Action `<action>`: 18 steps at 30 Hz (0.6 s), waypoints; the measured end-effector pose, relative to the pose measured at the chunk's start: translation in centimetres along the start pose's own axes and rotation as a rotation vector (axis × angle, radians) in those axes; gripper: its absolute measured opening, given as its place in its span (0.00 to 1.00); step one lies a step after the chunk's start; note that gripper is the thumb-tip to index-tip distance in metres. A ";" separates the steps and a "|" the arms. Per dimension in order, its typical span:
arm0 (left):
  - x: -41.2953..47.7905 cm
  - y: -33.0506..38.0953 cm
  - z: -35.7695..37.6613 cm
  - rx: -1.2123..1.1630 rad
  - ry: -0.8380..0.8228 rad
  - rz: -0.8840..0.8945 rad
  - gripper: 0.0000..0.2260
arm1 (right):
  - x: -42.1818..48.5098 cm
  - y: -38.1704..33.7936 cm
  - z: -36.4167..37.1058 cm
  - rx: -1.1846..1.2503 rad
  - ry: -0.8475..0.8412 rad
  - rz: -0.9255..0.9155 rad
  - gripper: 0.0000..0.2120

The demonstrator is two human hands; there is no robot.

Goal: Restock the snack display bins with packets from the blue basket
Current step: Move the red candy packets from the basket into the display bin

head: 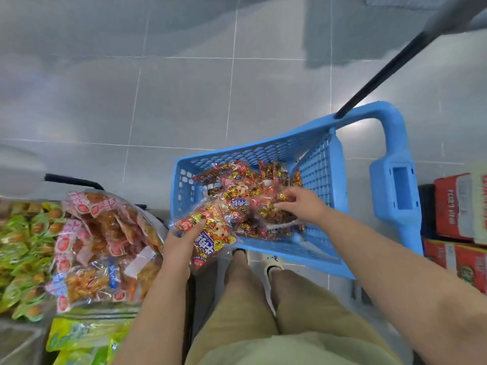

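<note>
Slippage is looming: left hand (181,243) is gripping 1 glossy packet (210,234), right hand (303,204) is pinching a heaped packet (263,206) inside blue basket (390,167).

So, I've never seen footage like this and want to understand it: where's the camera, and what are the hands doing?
No machine here: one camera on a person's head looks down at their own arms. The left hand holds a red-and-gold packet at the near corner of the blue basket, which stands on the tiled floor. The right hand reaches inside and grips a second packet from the heap. On the left lie green packets and pink-and-orange packets; red cartons sit at the right.
</note>
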State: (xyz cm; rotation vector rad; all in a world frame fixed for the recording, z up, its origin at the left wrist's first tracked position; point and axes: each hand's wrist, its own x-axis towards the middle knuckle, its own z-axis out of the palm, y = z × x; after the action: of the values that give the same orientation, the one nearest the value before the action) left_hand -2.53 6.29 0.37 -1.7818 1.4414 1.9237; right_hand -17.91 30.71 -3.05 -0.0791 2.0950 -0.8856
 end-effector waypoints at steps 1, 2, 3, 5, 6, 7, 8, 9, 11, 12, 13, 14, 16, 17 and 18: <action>-1.3 0.2 -0.6 -0.048 -0.001 0.006 0.20 | -0.7 -1.3 -0.5 0.142 0.023 0.039 0.19; -2.6 0.3 -1.2 -0.095 -0.007 0.022 0.19 | -1.4 -2.6 -0.9 0.314 0.010 0.086 0.21; -3.8 0.5 -1.8 -0.136 -0.008 0.036 0.18 | -1.9 -3.9 -1.0 0.495 -0.029 0.132 0.21; -6.3 0.9 -3.2 -0.226 0.010 0.043 0.18 | -3.0 -6.6 -1.0 0.793 -0.154 0.162 0.21; -7.5 1.2 -3.9 -0.273 0.020 0.045 0.20 | -3.5 -8.2 -0.7 0.878 -0.214 0.142 0.21; -8.5 1.5 -4.6 -0.317 0.029 0.049 0.20 | -4.0 -9.8 -0.1 0.942 -0.258 0.099 0.20; -9.5 1.9 -5.2 -0.358 0.035 0.052 0.20 | -4.7 -11.6 0.6 1.000 -0.285 0.030 0.17; -10.5 2.2 -6.0 -0.389 0.035 0.058 0.18 | -5.4 -13.4 1.6 1.047 -0.296 -0.059 0.12; -12.0 2.5 -8.0 -0.423 0.047 0.097 0.16 | -7.3 -17.0 4.0 0.942 -0.252 -0.278 0.08; -12.7 2.5 -9.2 -0.441 0.068 0.125 0.16 | -8.5 -18.7 5.3 0.815 -0.248 -0.392 0.09; -13.4 2.5 -10.6 -0.469 0.097 0.147 0.17 | -9.7 -20.2 6.8 0.683 -0.286 -0.509 0.11; -14.0 2.3 -12.3 -0.492 0.133 0.159 0.18 | -11.1 -21.4 8.3 0.573 -0.361 -0.628 0.13; -15.1 1.6 -16.1 -0.544 0.209 0.192 0.16 | -13.5 -23.2 11.6 0.362 -0.467 -0.838 0.17; -15.6 0.9 -18.0 -0.582 0.246 0.211 0.15 | -14.6 -24.0 13.2 0.247 -0.488 -0.934 0.20; -16.2 0.1 -19.9 -0.628 0.274 0.225 0.14 | -15.7 -24.6 14.6 0.117 -0.529 -1.018 0.24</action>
State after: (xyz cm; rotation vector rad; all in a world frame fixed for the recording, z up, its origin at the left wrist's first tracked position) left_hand 15.72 -0.14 17.26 -2.2997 1.2330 2.5406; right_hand -3.20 9.56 16.96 -1.2537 1.4236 -1.3615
